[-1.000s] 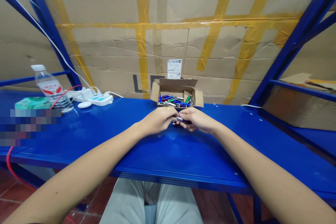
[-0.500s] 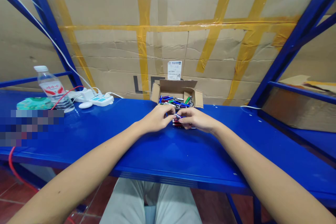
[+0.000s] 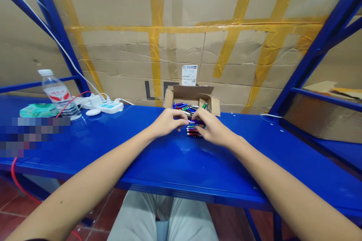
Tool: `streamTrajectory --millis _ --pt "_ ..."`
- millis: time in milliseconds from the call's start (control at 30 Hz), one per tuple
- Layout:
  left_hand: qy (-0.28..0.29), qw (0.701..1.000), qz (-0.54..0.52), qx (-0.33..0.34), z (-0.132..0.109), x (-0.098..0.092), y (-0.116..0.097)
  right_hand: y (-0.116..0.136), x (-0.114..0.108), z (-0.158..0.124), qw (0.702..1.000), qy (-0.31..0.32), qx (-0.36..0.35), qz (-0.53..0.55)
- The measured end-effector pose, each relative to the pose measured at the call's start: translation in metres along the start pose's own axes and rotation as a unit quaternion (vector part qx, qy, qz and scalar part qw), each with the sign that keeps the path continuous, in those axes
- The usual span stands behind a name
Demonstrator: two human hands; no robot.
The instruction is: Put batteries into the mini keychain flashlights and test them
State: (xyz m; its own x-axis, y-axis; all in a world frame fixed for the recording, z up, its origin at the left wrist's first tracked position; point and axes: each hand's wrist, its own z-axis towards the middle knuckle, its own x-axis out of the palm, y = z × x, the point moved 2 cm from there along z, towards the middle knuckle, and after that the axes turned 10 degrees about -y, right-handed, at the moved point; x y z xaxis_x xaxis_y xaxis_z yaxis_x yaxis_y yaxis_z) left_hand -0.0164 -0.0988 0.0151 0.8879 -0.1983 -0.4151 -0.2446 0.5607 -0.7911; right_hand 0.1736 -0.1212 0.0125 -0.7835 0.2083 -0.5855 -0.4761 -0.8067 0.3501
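Both hands meet over the middle of the blue shelf (image 3: pixel 181 158). My left hand (image 3: pixel 168 122) and my right hand (image 3: pixel 210 128) pinch the two ends of a small purple pen-like stick (image 3: pixel 195 122) between their fingertips. Just under it lies a short row of similar red, green and purple sticks (image 3: pixel 193 131) on the shelf. Right behind the hands stands a small open cardboard box (image 3: pixel 192 96) holding several more coloured sticks.
At the left stand a water bottle (image 3: pixel 58 94), a teal round pack (image 3: pixel 36 110), a white power strip (image 3: pixel 109 106) with cables and a small white oval object (image 3: pixel 93 112). A taped cardboard wall (image 3: pixel 181 37) closes the back. Blue frame posts rise at both sides.
Both hands have moved slightly away from me toward the box. The stick they hold now lies over the row on the shelf, and more of that row shows.
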Motion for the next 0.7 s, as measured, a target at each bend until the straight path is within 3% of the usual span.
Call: streamTrajectory --millis 100,200,333,500,700 --pt "0.027 0.992 -0.099 -0.07 -0.001 0.002 -0.001 0.006 -0.005 0.002 0.999 -0.01 0.004 0.041" --pt "0.047 0.979 -0.167 -0.111 -0.002 0.004 -0.002 0.011 -0.008 0.003 0.989 0.012 0.061 0.133" --pt "0.073 0.968 -0.205 -0.127 -0.006 0.008 -0.006 0.012 -0.003 0.003 0.945 0.102 0.165 0.264" --pt "0.119 0.946 -0.232 -0.192 -0.006 0.008 -0.006 0.004 0.006 -0.002 0.892 0.194 0.217 0.347" --pt "0.135 0.907 -0.282 -0.281 -0.002 0.007 0.0 0.004 0.016 -0.007 0.825 0.217 0.259 0.452"
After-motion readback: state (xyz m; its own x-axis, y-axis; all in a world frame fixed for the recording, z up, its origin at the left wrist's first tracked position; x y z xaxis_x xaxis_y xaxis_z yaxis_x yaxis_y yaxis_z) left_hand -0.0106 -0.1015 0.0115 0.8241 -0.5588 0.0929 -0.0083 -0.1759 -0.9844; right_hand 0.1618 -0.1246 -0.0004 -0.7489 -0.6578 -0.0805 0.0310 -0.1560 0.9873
